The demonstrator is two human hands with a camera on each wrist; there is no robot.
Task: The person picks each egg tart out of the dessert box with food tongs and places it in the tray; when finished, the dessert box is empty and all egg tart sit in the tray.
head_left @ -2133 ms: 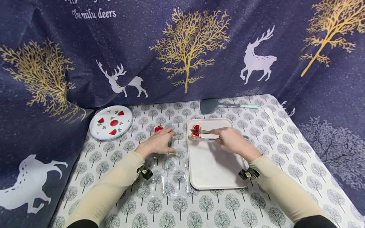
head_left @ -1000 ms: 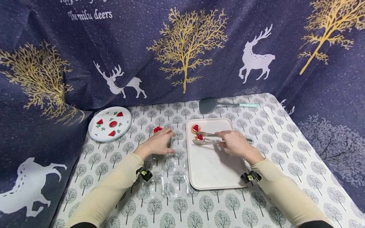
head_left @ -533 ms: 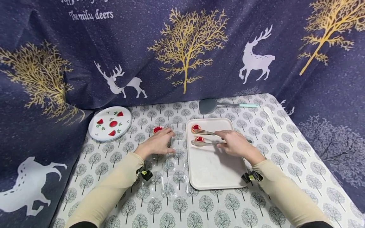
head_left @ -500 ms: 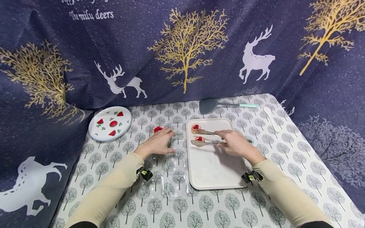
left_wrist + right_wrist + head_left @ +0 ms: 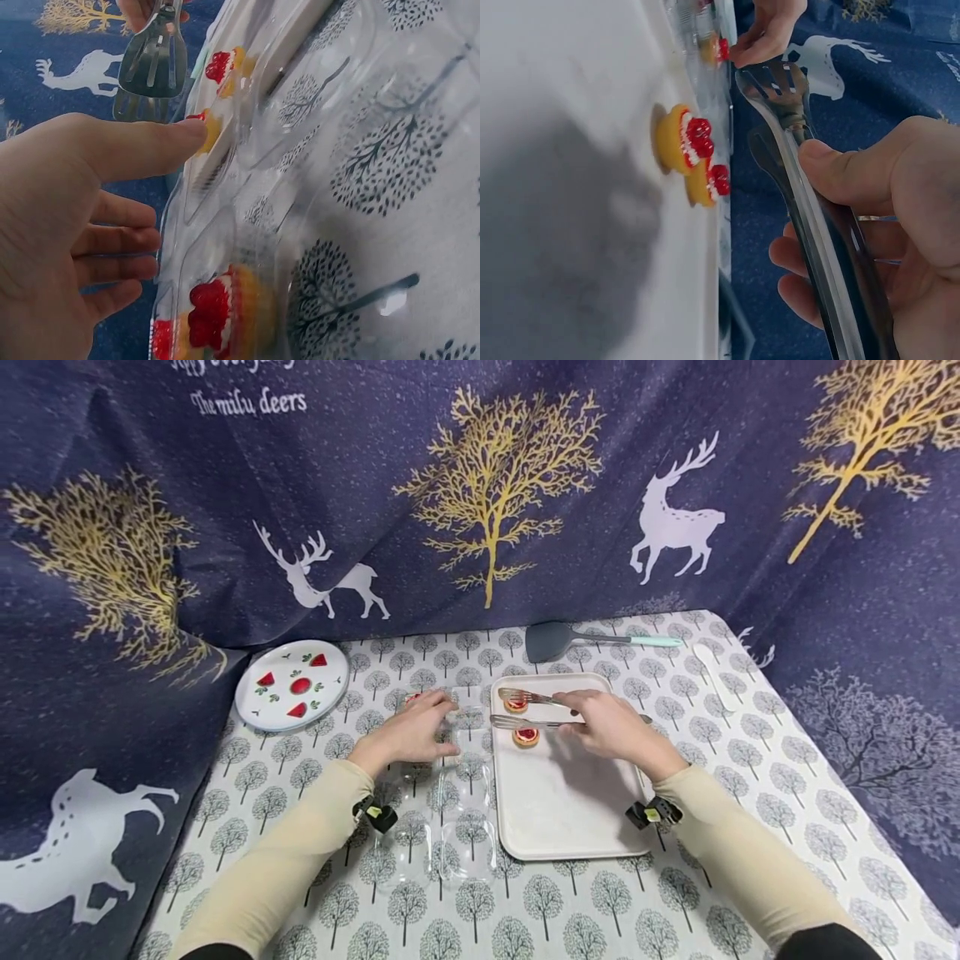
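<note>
My right hand [image 5: 606,727] grips metal serving tongs [image 5: 810,202], their arms spread with nothing between the ends. The tongs hover over the far left corner of a white tray [image 5: 570,810]. Beneath them, two small tarts with red fruit topping sit on the tray: a nearer tart [image 5: 527,737] and a farther tart [image 5: 515,704]. My left hand [image 5: 408,731], thumb apart from its loosely bent fingers, is over a clear plastic compartment container [image 5: 468,843]. Below that hand, the left wrist view shows a tart [image 5: 225,315] in the container and another tart [image 5: 169,337] beside it.
A round watermelon-patterned plate [image 5: 258,706] lies at the far left. Behind the tray is a grey spatula [image 5: 550,642] with a mint handle, and a white spoon [image 5: 712,675] lies at the right. A dark blue deer-print cloth [image 5: 360,485] hangs behind the table.
My right hand brought a tart in the tongs nearer on the tray and let it go. The tongs spread and rose away from it. My left hand stayed nearly still.
</note>
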